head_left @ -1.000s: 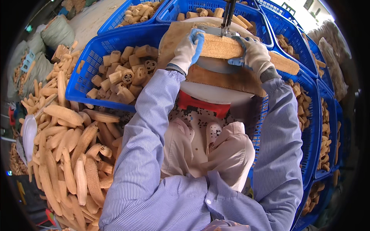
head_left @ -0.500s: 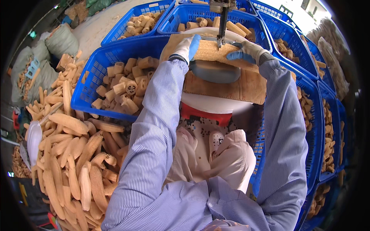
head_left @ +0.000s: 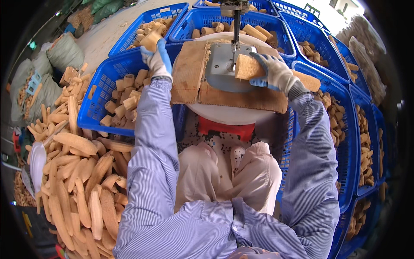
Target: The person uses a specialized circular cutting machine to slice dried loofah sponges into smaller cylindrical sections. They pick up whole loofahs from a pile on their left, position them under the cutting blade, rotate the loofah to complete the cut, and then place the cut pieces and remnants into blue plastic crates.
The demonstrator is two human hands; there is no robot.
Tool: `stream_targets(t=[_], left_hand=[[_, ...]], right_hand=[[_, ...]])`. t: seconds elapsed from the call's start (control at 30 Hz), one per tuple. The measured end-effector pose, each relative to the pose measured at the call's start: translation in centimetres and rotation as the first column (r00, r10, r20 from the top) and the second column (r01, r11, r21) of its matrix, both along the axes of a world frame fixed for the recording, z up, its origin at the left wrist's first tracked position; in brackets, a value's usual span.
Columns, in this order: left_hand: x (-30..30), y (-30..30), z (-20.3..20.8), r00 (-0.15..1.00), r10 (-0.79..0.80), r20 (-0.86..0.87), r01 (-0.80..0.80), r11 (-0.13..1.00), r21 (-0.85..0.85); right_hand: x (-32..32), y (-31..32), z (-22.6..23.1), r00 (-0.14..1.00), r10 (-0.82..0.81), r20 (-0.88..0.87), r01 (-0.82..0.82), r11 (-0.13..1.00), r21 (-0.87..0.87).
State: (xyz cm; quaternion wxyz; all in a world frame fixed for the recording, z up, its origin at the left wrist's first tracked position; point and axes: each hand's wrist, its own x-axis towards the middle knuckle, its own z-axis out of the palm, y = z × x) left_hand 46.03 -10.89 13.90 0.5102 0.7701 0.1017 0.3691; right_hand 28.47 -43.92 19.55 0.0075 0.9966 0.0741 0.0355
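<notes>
My left hand [head_left: 158, 60], in a white glove with blue fingers, grips a short cut piece of dried loofah [head_left: 151, 41] above the far rim of the near-left blue basket [head_left: 91, 107]. In my gloved right hand [head_left: 276, 72] is a longer loofah [head_left: 249, 67], lying across the cutting machine's grey metal plate [head_left: 220, 64]. Its cut end sits just right of the upright blade bar [head_left: 236, 39]; whether it touches the blade I cannot tell. Brown cardboard [head_left: 241, 99] surrounds the plate on a round white table [head_left: 215, 113].
Whole loofahs [head_left: 64, 172] are heaped at my left, beside a white scoop-like thing [head_left: 38, 159]. Blue baskets of cut pieces stand behind the table and along my right [head_left: 345, 172]. A red stool-like base [head_left: 226, 129] is under the table. Sacks [head_left: 67, 49] lie far left.
My left hand has swung left from the plate, carrying a short piece now separate from the long loofah. My right hand keeps the rest, its end now beside the blade.
</notes>
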Motion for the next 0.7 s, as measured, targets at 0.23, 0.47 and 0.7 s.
stream_targets(t=[0.23,0.47,0.7], left_hand=[[-13.3,-2.2,0.9,0.551,-0.817,-0.170,0.818,0.570,-0.084],[-16.3,-6.3,1.6,0.262,-0.921,-0.290,0.918,0.330,-0.220],[-11.7,-4.8,1.6,0.253,-0.953,-0.168,0.945,0.280,-0.166]], right_hand=[[-6.7,3.2,-2.6,0.970,0.043,0.238,-0.003,0.986,-0.165],[-8.8,6.9,-2.6,0.911,0.107,0.397,-0.050,0.987,-0.152],[-4.5,3.4,-1.5,0.964,-0.171,0.202,0.201,0.970,-0.138]])
